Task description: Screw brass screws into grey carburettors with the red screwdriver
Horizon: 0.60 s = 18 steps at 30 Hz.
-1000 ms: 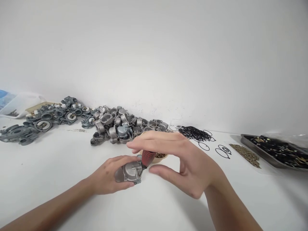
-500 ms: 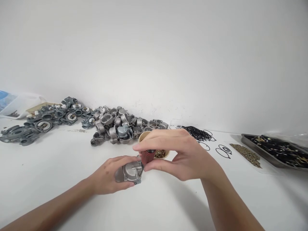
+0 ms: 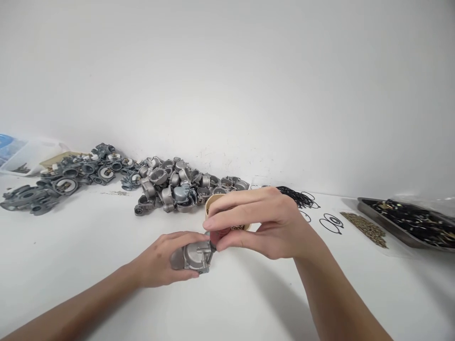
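Centrally, left hand gripping metal housing, right hand pinching red-handled tool

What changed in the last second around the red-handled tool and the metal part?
The right hand, open a second ago, closed its fingers round the red tool handle and now nearly hides it. The left hand stayed clamped on the metal part; the piles did not move.

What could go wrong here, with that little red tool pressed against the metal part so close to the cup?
The right hand pinches the red-handled screwdriver with fingertips only, so its tip might slip off the metal housing toward the left hand bracing it. The cup of small brass screws sits just behind the right hand; a jerk could tip it and scatter them across the white table.
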Available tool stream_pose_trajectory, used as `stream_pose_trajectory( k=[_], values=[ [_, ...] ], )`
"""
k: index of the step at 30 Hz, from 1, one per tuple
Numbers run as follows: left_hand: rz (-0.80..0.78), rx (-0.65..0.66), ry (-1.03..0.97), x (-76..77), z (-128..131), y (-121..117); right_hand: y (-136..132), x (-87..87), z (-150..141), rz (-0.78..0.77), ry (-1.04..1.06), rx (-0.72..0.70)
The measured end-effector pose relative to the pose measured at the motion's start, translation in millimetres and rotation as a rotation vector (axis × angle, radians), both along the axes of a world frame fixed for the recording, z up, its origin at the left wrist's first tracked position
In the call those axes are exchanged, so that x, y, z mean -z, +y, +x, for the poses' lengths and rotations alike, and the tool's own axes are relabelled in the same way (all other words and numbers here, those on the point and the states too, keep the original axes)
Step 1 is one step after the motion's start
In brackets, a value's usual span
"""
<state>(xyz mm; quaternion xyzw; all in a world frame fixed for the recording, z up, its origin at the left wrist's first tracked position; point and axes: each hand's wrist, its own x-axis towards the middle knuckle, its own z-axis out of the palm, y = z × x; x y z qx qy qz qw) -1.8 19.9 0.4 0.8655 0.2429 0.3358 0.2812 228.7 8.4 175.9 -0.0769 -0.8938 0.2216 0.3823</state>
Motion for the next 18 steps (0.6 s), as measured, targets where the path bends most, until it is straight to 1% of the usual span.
stream_pose_trajectory(
  k=[2,3,5,8,9,15,18],
  values=[
    [-0.002,0.01,-0.003,-1.7,0.1,-0.2,-1.3,0.5,-0.9,0.045,-0.016,0.055],
    [-0.002,0.016,-0.014,-2.6,0.0,-0.2,-2.9,0.0,-1.1,0.044,-0.032,0.061],
    [-0.013,0.02,-0.044,-3.7,-0.2,0.2,-6.4,-2.0,-0.7,0.008,-0.08,0.031],
    [-0.05,0.025,-0.057,-2.8,-0.9,1.4,-8.2,-4.6,1.2,-0.052,-0.135,-0.057],
    [-0.059,0.024,-0.062,-1.8,-1.0,1.8,-7.4,-4.9,2.0,-0.057,-0.136,-0.061],
    [-0.126,0.045,-0.131,4.4,-0.9,2.3,-0.8,-1.0,3.6,-0.024,-0.086,0.052],
    [-0.134,0.039,-0.143,3.9,-0.7,2.1,-1.9,-0.3,0.3,0.002,-0.049,0.052]
  ],
)
